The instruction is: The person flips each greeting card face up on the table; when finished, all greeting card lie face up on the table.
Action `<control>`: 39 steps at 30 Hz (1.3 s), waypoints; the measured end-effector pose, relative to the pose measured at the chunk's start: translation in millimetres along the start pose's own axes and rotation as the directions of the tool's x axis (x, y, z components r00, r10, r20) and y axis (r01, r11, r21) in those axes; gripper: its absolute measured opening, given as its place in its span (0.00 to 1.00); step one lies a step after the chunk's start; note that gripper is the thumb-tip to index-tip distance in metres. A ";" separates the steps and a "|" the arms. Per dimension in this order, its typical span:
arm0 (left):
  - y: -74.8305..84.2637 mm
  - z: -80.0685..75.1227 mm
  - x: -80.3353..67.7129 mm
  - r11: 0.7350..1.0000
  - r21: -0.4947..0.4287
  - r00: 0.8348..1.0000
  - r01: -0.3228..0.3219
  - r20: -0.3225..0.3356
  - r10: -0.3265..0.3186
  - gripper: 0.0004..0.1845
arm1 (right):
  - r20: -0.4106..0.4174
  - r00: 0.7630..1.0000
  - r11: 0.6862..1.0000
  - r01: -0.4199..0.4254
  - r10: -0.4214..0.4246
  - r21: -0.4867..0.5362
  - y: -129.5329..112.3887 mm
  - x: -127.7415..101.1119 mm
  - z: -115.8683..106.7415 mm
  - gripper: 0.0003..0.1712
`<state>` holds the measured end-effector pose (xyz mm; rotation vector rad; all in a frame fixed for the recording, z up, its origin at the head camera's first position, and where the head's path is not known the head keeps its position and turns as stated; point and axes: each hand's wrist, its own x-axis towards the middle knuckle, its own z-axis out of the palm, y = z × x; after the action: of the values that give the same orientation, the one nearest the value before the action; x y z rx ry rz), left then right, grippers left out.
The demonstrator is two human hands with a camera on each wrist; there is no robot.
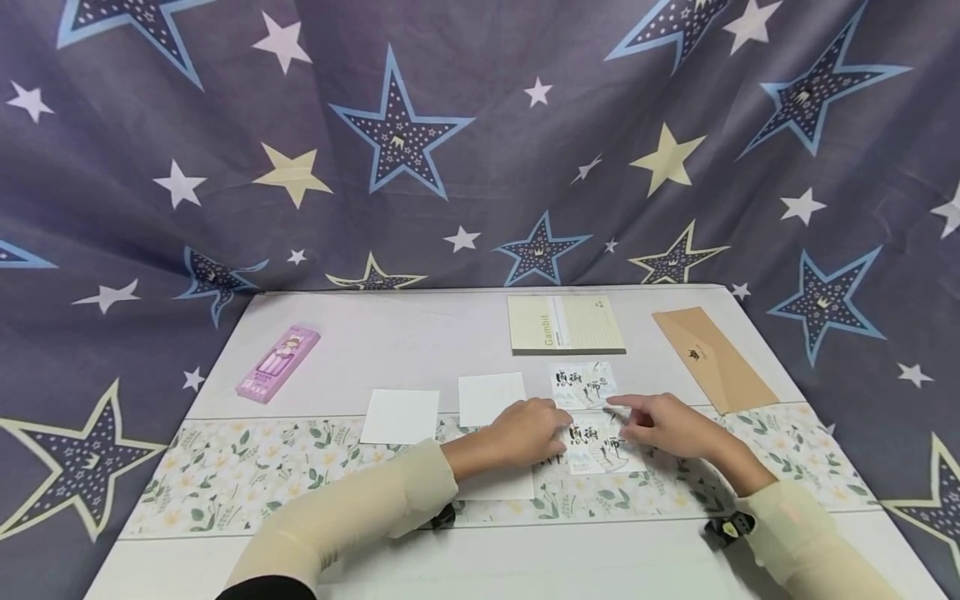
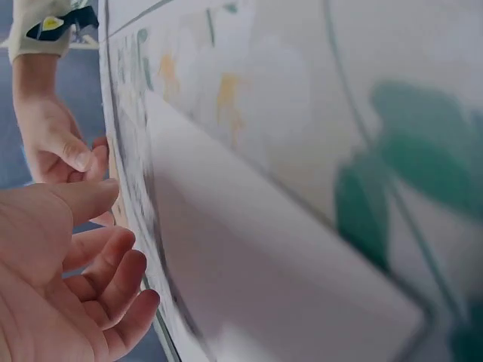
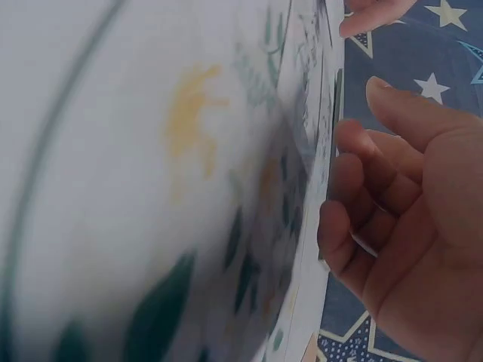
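Two white cards with black brush lettering lie on the table, one behind the other: a rear printed card (image 1: 582,383) and a front printed card (image 1: 594,446). At the front card's left edge, my left hand (image 1: 527,433) rests with loosely bent fingers. From the right, my right hand (image 1: 670,423) reaches in, its index fingertip near where the cards meet. Neither wrist view shows anything clasped in the left hand (image 2: 72,279) or the right hand (image 3: 423,204). More black lettering shows just below the left hand, mostly hidden.
Blank white cards lie at the left (image 1: 400,417), behind the left hand (image 1: 487,396) and partly under the left forearm (image 1: 506,486). A Gambit notebook (image 1: 592,325) lies at the back, a brown envelope (image 1: 716,358) at right, a purple box (image 1: 279,364) at left.
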<state>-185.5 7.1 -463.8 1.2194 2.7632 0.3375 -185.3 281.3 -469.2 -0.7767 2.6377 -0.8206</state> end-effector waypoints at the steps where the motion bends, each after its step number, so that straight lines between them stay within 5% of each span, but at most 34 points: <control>1: -2.4 -1.5 -1.3 1.000 -0.006 1.000 0.007 -0.006 -0.007 0.17 | 0.002 1.000 1.000 0.006 -0.006 0.001 -1.2 2.6 -0.4 0.31; 12: -31.4 -16.6 -17.1 0.986 -0.075 0.988 0.148 -0.028 -0.150 0.21 | -0.017 0.998 0.998 0.067 -0.067 -0.012 -16.9 38.4 0.8 0.30; 24: -75.6 -31.2 -43.4 0.940 -0.172 0.952 0.295 -0.036 -0.305 0.24 | -0.001 0.995 0.994 0.099 -0.099 -0.051 -33.9 85.1 10.6 0.29; 33: -98.5 -32.4 -62.2 0.915 -0.129 0.922 0.383 -0.011 -0.388 0.31 | 0.015 0.995 0.994 0.096 -0.096 -0.050 -42.4 110.5 17.9 0.30; 39: -106.4 -33.8 -71.8 0.913 -0.103 0.918 0.396 0.030 -0.395 0.35 | 0.022 0.997 0.997 0.072 -0.071 -0.030 -46.7 122.0 23.1 0.31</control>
<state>-219.5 -121.0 -456.5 0.6102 2.8494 0.4295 -256.7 169.6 -471.9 -0.8878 2.6232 -0.7880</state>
